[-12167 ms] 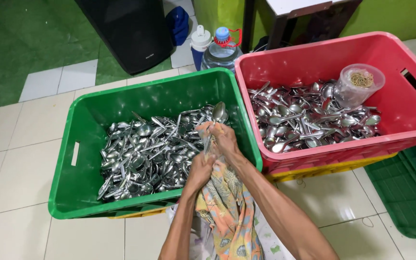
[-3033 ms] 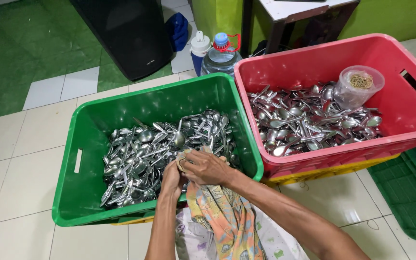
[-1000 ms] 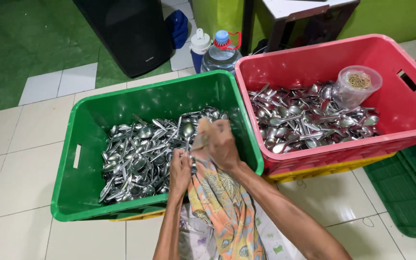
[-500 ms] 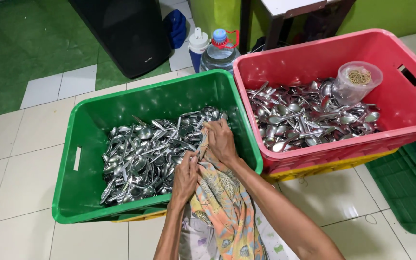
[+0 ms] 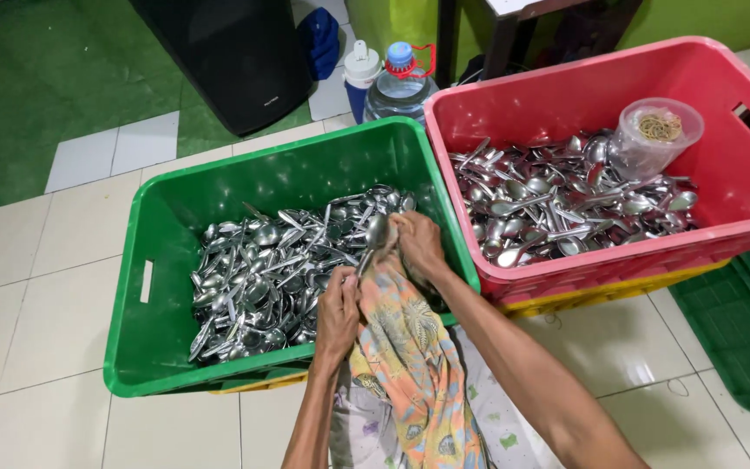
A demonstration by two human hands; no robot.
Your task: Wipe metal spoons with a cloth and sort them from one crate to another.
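Observation:
My left hand (image 5: pixel 338 311) grips the lower end of a metal spoon (image 5: pixel 375 234) wrapped in a patterned orange cloth (image 5: pixel 410 365). My right hand (image 5: pixel 418 243) holds the cloth up around the spoon's bowl. Both hands hover over the near right corner of the green crate (image 5: pixel 136 347), which is full of metal spoons (image 5: pixel 262 278). The cloth hangs down over my lap.
A red crate (image 5: pixel 740 187) with more spoons (image 5: pixel 557 208) stands to the right, holding a clear plastic tub of rubber bands (image 5: pixel 653 139). Behind the crates stand a water bottle (image 5: pixel 397 82), a white-capped bottle (image 5: pixel 360 74) and a black bin (image 5: pixel 219 52). A dark green crate (image 5: pixel 740 339) lies at far right.
My hands have kept rubbing a spoon with the cloth over the green crate. Since half a second ago the right hand has slid up towards the spoon's bowl.

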